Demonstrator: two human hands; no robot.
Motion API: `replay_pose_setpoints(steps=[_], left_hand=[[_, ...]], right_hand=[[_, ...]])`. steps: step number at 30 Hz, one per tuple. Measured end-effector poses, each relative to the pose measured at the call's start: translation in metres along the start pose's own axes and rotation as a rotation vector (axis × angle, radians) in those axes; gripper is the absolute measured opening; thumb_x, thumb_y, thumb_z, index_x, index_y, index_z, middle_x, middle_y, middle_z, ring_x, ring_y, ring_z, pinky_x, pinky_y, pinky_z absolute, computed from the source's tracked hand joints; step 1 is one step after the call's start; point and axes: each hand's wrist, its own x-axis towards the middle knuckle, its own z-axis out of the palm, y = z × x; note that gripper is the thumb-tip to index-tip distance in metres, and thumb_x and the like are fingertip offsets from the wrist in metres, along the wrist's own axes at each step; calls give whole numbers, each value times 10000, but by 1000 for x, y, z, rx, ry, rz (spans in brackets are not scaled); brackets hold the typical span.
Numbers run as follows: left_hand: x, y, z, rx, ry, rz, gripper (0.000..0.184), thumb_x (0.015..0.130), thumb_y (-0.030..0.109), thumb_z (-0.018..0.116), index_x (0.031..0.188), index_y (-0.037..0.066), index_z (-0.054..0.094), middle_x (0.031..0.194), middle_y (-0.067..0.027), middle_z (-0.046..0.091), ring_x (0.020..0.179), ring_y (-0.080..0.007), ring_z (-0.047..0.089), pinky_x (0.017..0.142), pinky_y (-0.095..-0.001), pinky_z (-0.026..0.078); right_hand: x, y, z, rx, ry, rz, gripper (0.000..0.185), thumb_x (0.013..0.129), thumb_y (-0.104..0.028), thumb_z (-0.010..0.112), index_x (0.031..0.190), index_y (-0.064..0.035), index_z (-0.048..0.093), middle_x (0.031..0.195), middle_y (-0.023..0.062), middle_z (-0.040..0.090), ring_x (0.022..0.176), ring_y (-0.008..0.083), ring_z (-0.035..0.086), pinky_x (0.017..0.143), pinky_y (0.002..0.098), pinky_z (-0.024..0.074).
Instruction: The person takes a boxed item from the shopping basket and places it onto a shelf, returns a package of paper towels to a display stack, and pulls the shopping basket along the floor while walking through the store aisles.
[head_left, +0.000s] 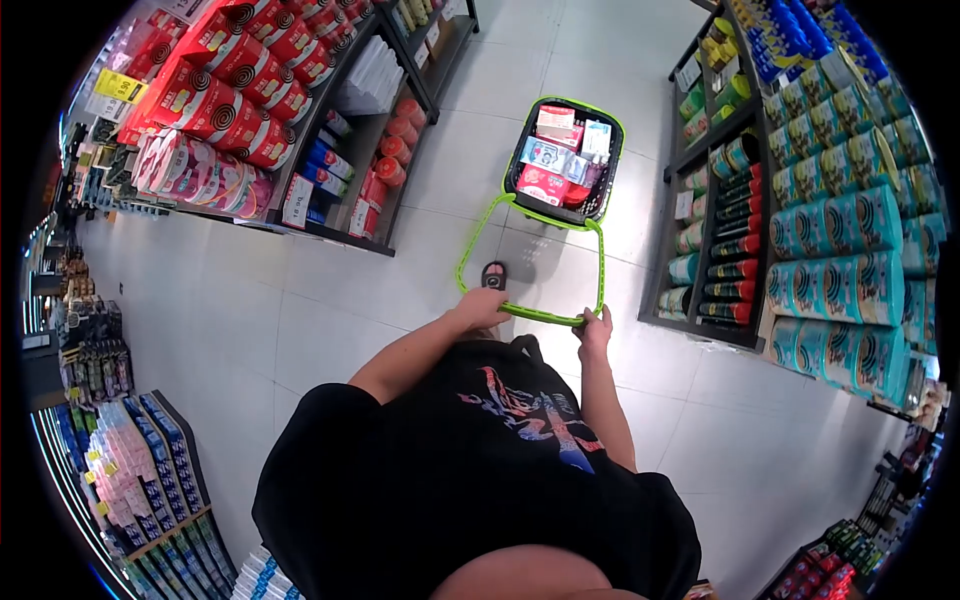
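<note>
A black shopping basket with a bright green rim (pixel 612 112) stands on the floor in front of me. From its near side a long green handle (pixel 603 270) reaches back toward my body as a loop. My left hand (pixel 484 308) is wrapped round the left end of the handle's near bar. At the right corner of that bar, my right hand (pixel 594 330) grips with the thumb on top. Inside the basket lie several packages: a red and white box (pixel 557 122), a pale blue pack (pixel 548 154) and a red pack (pixel 541 182) among them.
Shelves of red toilet-roll packs (pixel 215 95) rise on the left. On the right, shelves carry teal packs (pixel 838 285) and green ones. A stand of pink and blue boxes (pixel 125 455) is at lower left. My sandalled foot (pixel 494 276) shows beneath the handle on the tiled floor (pixel 340 320).
</note>
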Motion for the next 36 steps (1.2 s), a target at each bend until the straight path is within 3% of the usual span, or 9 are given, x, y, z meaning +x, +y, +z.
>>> replay_pose_setpoints(steps=[2,7,12,16,24,28,30,33,36], left_hand=[[4,-5,-18,17,18,44,349,721,390,627,864,73,612,807,-141,629,796,-339,605,708,-440,474],[78,-4,-47,15,-295,-1,443,698,463,636,899,69,626,911,-171,623,849,-326,605,737,-425,478],[159,-5,-89,34,-406,148,561,666,500,651,980,36,627,935,-189,625,920,-328,591,795,-399,465],[212,-12,-123,15,-410,163,612,661,553,639,999,43,619,925,-167,637,891,-327,602,803,-392,451],[283,-13,-166,-49,-419,105,574,688,562,623,950,52,636,906,-158,643,857,-315,611,736,-398,478],[314,-20,-150,-48,-442,37,548,706,534,613,995,68,631,931,-168,642,892,-322,607,771,-412,471],[331,-24,-135,-90,-420,35,509,718,512,608,970,71,644,934,-178,640,892,-327,606,781,-415,469],[369,-27,-140,-171,-450,-48,416,711,448,632,883,72,671,916,-182,643,886,-326,610,773,-401,474],[403,-17,-171,-136,-408,-94,407,696,411,673,890,53,657,913,-169,645,875,-311,610,745,-381,476]], right_hand=[[6,-6,8,24,38,-7,608,839,-64,542,1373,-55,253,731,74,564,580,168,559,472,288,471],[55,-54,14,141,125,1,543,851,-52,518,1350,-58,304,721,70,548,588,182,564,537,318,502],[97,-107,32,192,172,23,541,842,-41,510,1342,-44,302,782,93,570,638,219,587,602,363,520],[138,-150,54,182,246,-51,322,825,-31,497,1144,-5,460,781,101,562,646,219,596,616,338,516],[186,-219,93,153,260,-41,526,816,2,503,1313,-14,328,857,116,558,682,232,598,626,336,518],[228,-233,96,179,272,-6,575,792,24,506,1329,-2,302,842,119,548,658,233,595,584,340,518],[251,-241,90,108,294,24,476,784,19,504,1245,22,383,787,113,545,625,232,592,559,339,518],[292,-266,88,57,101,76,209,789,-7,504,994,29,487,714,108,543,570,227,583,543,330,520],[326,-299,94,-9,49,104,234,791,-12,508,1020,33,487,724,111,549,579,224,589,531,325,508]])
